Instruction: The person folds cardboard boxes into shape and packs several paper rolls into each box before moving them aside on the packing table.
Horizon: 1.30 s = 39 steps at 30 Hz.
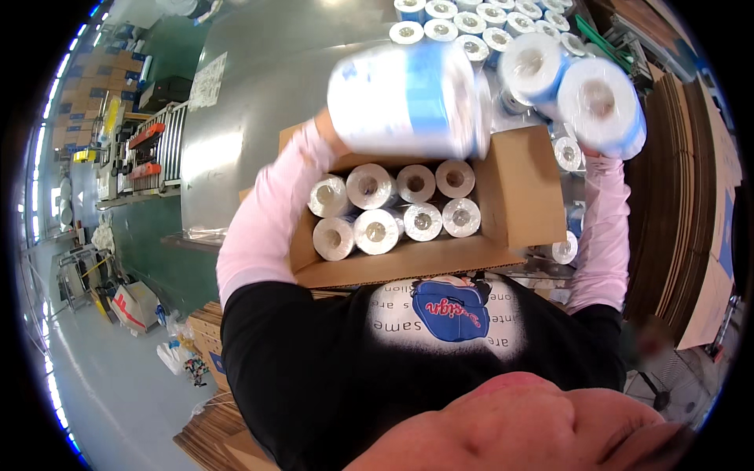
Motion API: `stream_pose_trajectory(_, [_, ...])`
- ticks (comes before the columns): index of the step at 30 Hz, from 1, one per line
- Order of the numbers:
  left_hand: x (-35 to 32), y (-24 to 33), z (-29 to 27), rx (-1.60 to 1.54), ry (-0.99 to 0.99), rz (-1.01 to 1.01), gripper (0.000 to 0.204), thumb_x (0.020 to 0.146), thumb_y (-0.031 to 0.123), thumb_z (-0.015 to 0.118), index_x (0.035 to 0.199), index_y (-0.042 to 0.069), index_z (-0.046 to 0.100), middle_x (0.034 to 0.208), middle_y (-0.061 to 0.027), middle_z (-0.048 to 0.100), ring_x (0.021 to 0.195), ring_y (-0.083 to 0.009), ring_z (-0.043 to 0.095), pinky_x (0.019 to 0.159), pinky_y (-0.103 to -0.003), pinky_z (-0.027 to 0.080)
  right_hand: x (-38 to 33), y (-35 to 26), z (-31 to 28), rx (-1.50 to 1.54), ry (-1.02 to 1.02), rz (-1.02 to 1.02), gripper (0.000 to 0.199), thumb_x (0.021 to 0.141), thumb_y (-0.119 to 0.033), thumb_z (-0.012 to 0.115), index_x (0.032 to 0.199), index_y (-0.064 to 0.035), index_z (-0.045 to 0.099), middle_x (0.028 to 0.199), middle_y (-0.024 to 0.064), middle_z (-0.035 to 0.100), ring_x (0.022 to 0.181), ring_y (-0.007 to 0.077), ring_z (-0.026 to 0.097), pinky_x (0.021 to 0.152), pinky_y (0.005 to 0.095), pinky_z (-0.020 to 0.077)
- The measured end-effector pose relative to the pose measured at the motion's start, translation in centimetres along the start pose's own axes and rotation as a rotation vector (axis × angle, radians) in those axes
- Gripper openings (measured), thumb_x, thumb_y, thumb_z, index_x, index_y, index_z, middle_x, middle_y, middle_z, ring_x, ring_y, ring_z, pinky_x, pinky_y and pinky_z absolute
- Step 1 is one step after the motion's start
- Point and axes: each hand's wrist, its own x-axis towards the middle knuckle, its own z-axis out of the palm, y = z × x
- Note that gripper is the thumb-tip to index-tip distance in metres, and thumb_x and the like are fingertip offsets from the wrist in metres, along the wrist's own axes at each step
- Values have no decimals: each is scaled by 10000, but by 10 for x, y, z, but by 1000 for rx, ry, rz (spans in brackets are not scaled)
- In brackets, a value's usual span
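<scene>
My left hand [333, 133] grips a plastic-wrapped paper roll [369, 102] with a blue band, held sideways above the box and smeared by motion. A second roll's edge shows just behind its right end. Most of the left fingers are hidden. On the right, my right hand [594, 151] is closed on a wrapped paper roll [635, 125], its round end facing up; another roll [534, 69] is right beside it. Below both hands stands an open cardboard box [408, 267], with several wrapped rolls [375, 232] upright in two rows inside.
More wrapped rolls [471, 23] stand in rows at the far side of the metal table [259, 78]. The box's right flap [522, 188] is folded up and out. Flattened cardboard [667, 196] is stacked at the right. A roller conveyor [161, 145] lies beyond the table's left.
</scene>
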Motion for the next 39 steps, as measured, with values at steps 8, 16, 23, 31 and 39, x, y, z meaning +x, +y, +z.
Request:
stream_pose_trajectory(8, [-120,-62,102,1423,-200,-169,450,687,175,720,1131,130,668,1049,-198,536,1019,-366,516,918,-445,441,-53,-84,168,-834,-467,-554,161,663,-187,676,800,-111,712,919,112,580,958,291,551,830,430,436])
stream_pose_trajectory(16, [-34,-27,46,1298,10,32,372,799,111,645,1170,93,625,1217,-147,598,1144,-353,542,983,-464,442,-65,-28,168,-282,-253,-212,424,844,-179,657,1254,-108,574,1211,131,622,1106,337,596,943,414,485])
stream_pose_trajectory(23, [94,-181,6,1102,-65,-306,344,830,235,618,1143,104,678,1164,-190,645,1136,-371,552,1027,-420,423,-64,197,5,-975,196,525,546,816,-15,542,1304,-256,594,1441,196,428,1394,396,324,1110,482,331])
stream_pose_trajectory(31, [333,-249,91,1377,-217,-35,549,804,258,716,1328,246,552,1526,-211,283,1409,-396,278,1109,-454,334,-52,263,0,-1127,-192,404,356,805,-121,617,1151,-197,653,1248,193,513,1287,357,404,1140,535,223])
stream_pose_trajectory(39, [337,-250,116,1679,-264,-331,486,691,329,789,1136,168,677,1248,-182,566,1235,-368,465,998,-409,440,-64,268,17,-960,83,533,417,718,-110,687,1127,-188,664,1096,157,524,1184,345,467,1143,544,210])
